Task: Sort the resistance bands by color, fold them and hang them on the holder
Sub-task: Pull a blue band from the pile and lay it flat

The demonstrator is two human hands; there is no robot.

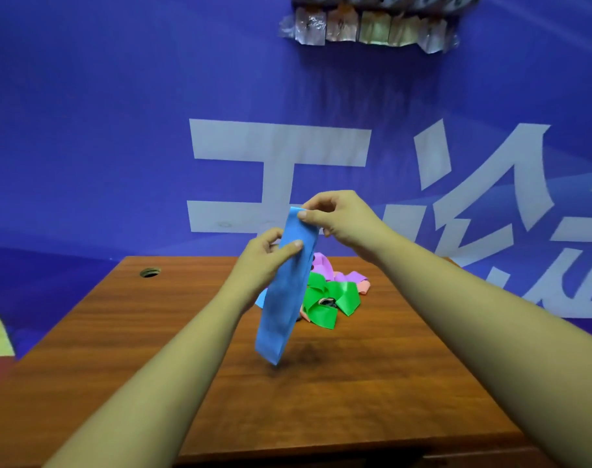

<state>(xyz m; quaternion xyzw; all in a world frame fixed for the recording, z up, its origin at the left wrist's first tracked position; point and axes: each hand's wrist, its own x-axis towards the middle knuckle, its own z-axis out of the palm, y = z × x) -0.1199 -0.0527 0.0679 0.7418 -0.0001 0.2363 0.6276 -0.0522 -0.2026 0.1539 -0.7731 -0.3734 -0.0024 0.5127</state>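
Note:
I hold a blue resistance band [282, 298] up over the table; it hangs doubled over, its lower end just above the wood. My right hand [335, 217] pinches its top end between thumb and fingers. My left hand [264, 258] grips it a little lower, thumb across its front. Behind the band lies a loose pile: green bands [325, 298], purple bands [325, 265] and a salmon-pink one [364, 287], with a bit of another blue band [261, 300] showing at the left. No holder is recognisable in view.
The wooden table [355, 383] has a round cable hole [150, 272] at its far left. A blue banner wall with large white characters [274, 177] stands behind it. Shiny packets [365, 28] hang high on the wall.

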